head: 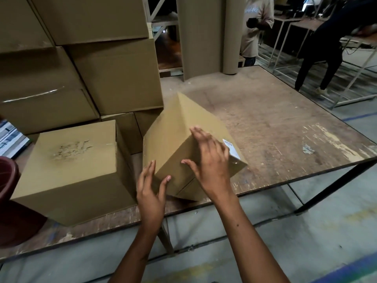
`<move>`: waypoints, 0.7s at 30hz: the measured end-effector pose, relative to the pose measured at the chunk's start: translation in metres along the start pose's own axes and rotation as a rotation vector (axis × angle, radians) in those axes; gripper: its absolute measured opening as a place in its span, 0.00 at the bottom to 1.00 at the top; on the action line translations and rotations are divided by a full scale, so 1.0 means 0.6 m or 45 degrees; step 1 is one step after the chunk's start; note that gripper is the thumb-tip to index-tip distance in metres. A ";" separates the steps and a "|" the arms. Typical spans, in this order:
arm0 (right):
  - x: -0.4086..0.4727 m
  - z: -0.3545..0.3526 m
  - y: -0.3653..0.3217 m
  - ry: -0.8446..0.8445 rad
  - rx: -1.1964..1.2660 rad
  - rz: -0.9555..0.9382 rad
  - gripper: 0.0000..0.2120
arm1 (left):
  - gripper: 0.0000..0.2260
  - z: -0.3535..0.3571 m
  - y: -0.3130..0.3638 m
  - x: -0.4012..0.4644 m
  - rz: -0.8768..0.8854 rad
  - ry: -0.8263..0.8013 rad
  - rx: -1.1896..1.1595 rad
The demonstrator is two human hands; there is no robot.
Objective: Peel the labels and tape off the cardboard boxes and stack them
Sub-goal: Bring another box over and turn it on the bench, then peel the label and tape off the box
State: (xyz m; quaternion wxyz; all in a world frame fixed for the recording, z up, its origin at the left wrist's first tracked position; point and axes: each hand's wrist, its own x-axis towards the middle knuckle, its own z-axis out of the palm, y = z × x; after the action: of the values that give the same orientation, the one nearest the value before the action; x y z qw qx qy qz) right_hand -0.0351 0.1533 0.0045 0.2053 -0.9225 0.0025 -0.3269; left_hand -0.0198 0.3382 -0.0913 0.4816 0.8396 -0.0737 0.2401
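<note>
Head view: both hands steady tilted matte cardboard box, seemingly.

Worn wooden table, dark red bin at left edge, upright corrugated roll behind, two bystanders by metal racks at far right.

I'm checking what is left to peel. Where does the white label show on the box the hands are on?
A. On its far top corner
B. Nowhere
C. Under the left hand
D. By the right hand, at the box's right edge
D: the white label shows just past the right hand on the right side of the tilted box.
</note>
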 end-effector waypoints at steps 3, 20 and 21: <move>-0.001 0.013 -0.027 -0.131 -0.132 -0.188 0.43 | 0.29 0.011 -0.019 -0.030 -0.240 -0.060 -0.045; -0.066 0.105 -0.044 -0.356 0.047 -0.366 0.35 | 0.46 -0.021 0.003 -0.005 0.086 -0.070 0.256; -0.065 0.104 -0.041 -0.344 0.077 -0.362 0.33 | 0.43 -0.024 0.001 0.001 0.140 -0.089 0.332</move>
State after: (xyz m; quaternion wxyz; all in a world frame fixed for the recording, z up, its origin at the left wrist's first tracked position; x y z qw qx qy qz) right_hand -0.0313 0.2048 -0.0537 0.1830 -0.9425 -0.1652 -0.2256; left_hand -0.0243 0.3502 -0.0844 0.3516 0.8976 -0.1047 0.2443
